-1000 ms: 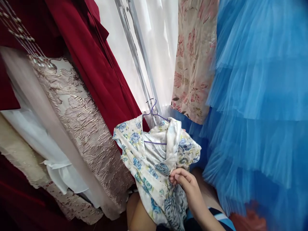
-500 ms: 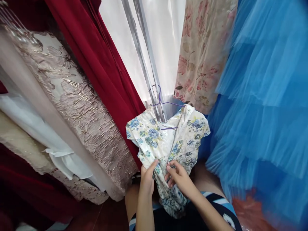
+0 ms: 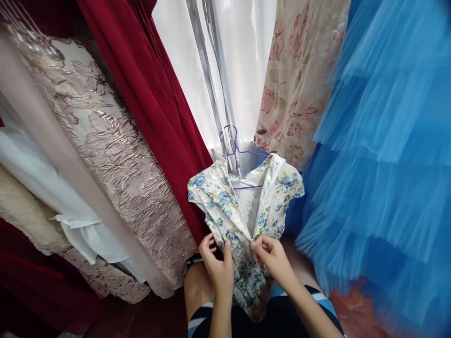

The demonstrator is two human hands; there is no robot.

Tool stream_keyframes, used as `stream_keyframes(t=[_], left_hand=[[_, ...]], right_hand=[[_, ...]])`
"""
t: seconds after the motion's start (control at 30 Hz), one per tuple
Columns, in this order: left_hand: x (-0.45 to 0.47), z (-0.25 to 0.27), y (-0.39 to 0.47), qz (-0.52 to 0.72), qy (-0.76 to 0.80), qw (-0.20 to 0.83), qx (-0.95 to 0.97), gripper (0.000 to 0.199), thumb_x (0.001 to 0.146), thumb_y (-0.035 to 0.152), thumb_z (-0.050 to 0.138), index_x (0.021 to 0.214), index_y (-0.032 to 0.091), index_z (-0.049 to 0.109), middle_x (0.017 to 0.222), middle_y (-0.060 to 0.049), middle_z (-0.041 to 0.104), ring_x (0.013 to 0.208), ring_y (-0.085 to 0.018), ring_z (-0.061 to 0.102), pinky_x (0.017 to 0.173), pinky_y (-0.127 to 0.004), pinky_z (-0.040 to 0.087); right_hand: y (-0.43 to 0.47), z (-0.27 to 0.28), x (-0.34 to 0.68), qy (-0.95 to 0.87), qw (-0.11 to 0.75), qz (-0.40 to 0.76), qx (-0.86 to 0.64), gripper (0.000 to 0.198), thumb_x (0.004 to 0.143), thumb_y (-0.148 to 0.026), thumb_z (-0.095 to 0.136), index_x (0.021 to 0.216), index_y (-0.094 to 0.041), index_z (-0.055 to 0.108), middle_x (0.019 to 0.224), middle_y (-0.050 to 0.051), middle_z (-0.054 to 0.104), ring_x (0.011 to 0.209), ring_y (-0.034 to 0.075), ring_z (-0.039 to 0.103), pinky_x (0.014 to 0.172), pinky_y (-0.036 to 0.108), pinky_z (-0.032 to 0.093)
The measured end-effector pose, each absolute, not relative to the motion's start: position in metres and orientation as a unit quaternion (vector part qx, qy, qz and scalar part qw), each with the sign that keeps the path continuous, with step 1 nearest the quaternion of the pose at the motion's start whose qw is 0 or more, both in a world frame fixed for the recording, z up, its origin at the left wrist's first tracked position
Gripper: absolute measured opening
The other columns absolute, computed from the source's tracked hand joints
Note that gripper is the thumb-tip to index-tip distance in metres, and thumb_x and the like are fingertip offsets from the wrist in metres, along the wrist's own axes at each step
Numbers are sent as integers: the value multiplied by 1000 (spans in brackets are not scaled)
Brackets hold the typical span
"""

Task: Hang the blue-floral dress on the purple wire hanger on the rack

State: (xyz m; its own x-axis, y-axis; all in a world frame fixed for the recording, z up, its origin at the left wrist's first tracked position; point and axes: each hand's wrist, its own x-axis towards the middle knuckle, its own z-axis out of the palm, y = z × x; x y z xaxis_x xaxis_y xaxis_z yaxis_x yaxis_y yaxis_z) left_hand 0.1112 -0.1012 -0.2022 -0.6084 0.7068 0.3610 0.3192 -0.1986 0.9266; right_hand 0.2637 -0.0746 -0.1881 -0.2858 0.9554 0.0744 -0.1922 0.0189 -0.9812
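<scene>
A white dress (image 3: pixel 225 197) with blue and yellow flowers hangs by its shoulders on a purple hanger (image 3: pixel 252 152), its V-shaped opening turned towards me. My right hand (image 3: pixel 269 253) is closed, thumb and forefinger pinching the dress at the bottom point of that opening. Whether a small zip pull is between the fingertips I cannot make out. At the waist on the left side, my left hand (image 3: pixel 217 263) has its thumb and fingers apart, the thumb against the cloth. Below the hands, the bunched lower part hangs between my knees.
Grey metal poles (image 3: pixel 216 84) rise behind the hanger before a white curtain (image 3: pixel 243 56). Dark red cloth (image 3: pixel 151 108) and a pinkish brocade garment (image 3: pixel 120 178) hang left. To the right are a beige floral garment (image 3: pixel 289 94) and a tiered blue tulle dress (image 3: pixel 373 155).
My left hand has loosened from the cloth and spread its fingers, shifting slightly left. My right hand now pinches a little to the right, and the dress opening hangs wider below the neckline.
</scene>
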Motion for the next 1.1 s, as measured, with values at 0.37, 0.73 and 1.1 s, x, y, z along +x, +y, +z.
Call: stream_keyframes(t=[0.37,0.73,1.1], left_hand=[[153,-216,-107,475,591,209,617,17,93,25,46,79,22,55,74,-4,63,71,-20,62,68,-28,45],[185,-158,-106,79,638,67,763,23,71,4,58,88,16,69,82,-15,72,75,-32,70,63,-32,40],[137,-82,-57,455,563,126,678,33,96,33,50,126,24,61,73,-1,66,67,-18,62,65,-24,44]], right_hand=[[-59,-163,264,-434,446,715,-319,34,76,-47,71,64,-17,59,41,-9,38,37,5,18,43,25,11],[52,-23,253,-509,568,583,-279,23,73,-32,69,60,-15,62,43,-6,43,39,5,27,43,25,14],[31,-19,264,-530,569,583,-236,21,77,-35,66,67,-17,59,44,-8,41,40,6,29,43,23,16]])
